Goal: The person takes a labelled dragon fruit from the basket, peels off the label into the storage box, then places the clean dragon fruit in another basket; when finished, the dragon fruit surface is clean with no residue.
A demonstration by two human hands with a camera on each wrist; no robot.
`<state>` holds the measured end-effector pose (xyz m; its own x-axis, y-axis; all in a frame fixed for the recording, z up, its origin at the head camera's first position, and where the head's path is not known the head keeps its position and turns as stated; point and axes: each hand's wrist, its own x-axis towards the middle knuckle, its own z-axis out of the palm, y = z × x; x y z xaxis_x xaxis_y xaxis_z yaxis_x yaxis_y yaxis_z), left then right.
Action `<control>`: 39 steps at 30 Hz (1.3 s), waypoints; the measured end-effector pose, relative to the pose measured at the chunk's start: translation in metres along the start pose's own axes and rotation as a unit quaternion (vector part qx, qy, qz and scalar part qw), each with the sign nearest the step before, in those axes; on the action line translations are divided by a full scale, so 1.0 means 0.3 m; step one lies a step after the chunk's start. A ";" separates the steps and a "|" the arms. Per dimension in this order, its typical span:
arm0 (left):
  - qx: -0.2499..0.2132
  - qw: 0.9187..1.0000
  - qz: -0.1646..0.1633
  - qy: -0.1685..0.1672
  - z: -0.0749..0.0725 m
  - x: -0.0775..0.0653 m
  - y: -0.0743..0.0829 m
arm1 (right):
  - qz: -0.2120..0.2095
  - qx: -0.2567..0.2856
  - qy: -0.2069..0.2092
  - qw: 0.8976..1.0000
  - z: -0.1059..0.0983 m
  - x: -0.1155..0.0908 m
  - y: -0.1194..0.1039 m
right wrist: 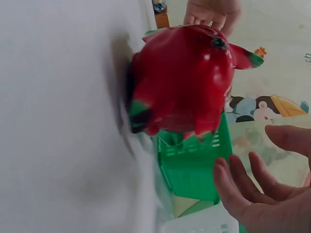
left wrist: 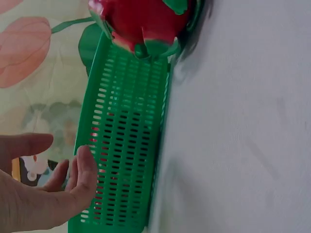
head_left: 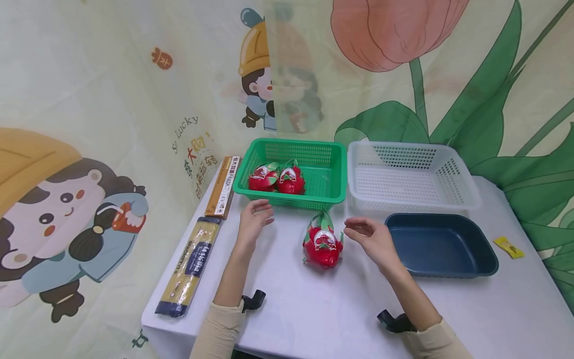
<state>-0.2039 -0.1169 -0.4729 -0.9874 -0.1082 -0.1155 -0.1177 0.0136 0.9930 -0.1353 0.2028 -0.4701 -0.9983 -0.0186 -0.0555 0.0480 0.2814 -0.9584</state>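
Note:
On the white tablecloth lies a red dragon fruit (head_left: 324, 245) with green leaf tips and a round label. My left hand (head_left: 253, 222) hovers in front of the green basket (head_left: 325, 187), fingers loosely bent around nothing. Close to the fruit's right side is my right hand (head_left: 373, 242), relaxed; in the right wrist view its fingers (right wrist: 232, 189) are apart from the fruit. Two more labelled dragon fruits, one at the left (head_left: 262, 178) and one beside it (head_left: 291, 180), sit in the basket's left half.
A white basket (head_left: 414, 204) stands right of the green one, with a dark blue tub (head_left: 441, 271) before it. Farther right lies a yellow packet (head_left: 508, 247). Along the table's left edge are a spaghetti pack (head_left: 190, 267) and a brown pasta box (head_left: 221, 189).

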 end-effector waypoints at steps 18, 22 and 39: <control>0.065 0.971 -0.026 -0.230 0.210 0.010 -0.071 | 0.021 0.036 -0.163 0.986 -0.037 0.069 -0.048; 0.077 0.968 -0.032 -0.235 0.232 0.017 -0.077 | 0.029 0.023 -0.174 0.984 -0.041 0.076 -0.045; -0.003 0.981 -0.071 -0.179 0.249 0.001 -0.085 | 0.040 -0.009 -0.146 0.988 0.003 0.083 -0.042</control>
<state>-0.2091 -0.0430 -0.5002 -0.9356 0.2467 -0.2526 -0.2566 0.0166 0.9664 -0.1606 0.1979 -0.4597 -0.9389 -0.2706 -0.2125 0.1236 0.3111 -0.9423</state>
